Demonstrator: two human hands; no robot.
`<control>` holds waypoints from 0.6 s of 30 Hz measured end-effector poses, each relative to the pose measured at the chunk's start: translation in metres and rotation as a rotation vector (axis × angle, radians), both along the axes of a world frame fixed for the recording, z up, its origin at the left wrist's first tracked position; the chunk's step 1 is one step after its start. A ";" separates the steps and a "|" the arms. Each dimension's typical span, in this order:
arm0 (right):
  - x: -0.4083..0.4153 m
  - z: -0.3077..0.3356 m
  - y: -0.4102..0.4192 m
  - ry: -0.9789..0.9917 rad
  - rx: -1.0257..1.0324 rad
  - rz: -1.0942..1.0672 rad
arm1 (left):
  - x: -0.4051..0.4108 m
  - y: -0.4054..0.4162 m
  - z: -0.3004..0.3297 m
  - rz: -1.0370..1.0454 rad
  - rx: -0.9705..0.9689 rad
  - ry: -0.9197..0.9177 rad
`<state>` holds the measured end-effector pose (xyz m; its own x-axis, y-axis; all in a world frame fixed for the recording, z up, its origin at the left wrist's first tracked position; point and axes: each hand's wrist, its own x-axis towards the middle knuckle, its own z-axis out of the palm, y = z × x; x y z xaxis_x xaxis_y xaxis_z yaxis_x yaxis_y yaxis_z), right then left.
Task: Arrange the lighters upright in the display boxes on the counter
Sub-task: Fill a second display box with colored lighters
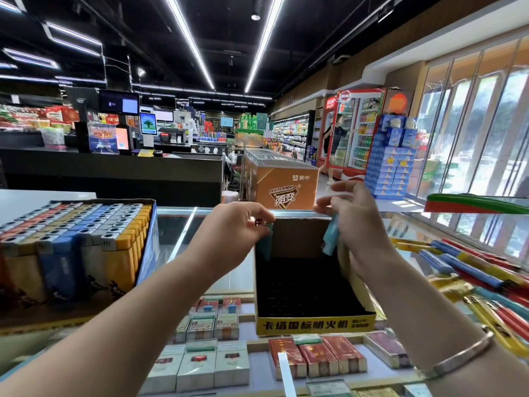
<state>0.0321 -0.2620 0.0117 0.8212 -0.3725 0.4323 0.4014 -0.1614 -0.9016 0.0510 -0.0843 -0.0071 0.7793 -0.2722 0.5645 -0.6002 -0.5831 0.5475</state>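
Over the yellow display box (pixel 315 325), the left hand (pixel 237 224) pinches a teal lighter (pixel 264 245); the right hand (pixel 355 222) grips a light-blue lighter (pixel 330 239). Best seat each upright in the box's back slots, I'd judge.

The counter (pixel 183 233) at mid-frame is glossy glass, mirroring the ceiling lights. The yellow box (pixel 315 323) at lower centre looks like matt cardboard with a dark matt inside. Lighters (pixel 86 224) in the left box have shiny metal caps over smooth plastic bodies. A polished metal bangle (pixel 458 355) shines at lower right. Cigarette packs (pixel 197 365) below look glossy-wrapped.
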 end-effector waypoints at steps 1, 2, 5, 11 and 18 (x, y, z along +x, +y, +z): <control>-0.001 0.002 -0.001 -0.033 0.062 0.039 | -0.002 0.000 -0.001 -0.001 0.012 -0.003; -0.002 0.004 -0.002 -0.054 0.138 0.096 | -0.004 -0.001 -0.001 0.003 0.042 -0.024; -0.002 0.008 -0.002 -0.044 0.420 0.306 | -0.011 -0.006 -0.001 0.037 0.159 -0.171; -0.004 0.007 0.005 -0.034 0.662 0.577 | -0.029 -0.021 0.004 -0.074 0.132 -0.433; -0.005 0.004 0.009 0.061 0.525 0.582 | -0.031 -0.021 0.010 -0.109 0.011 -0.610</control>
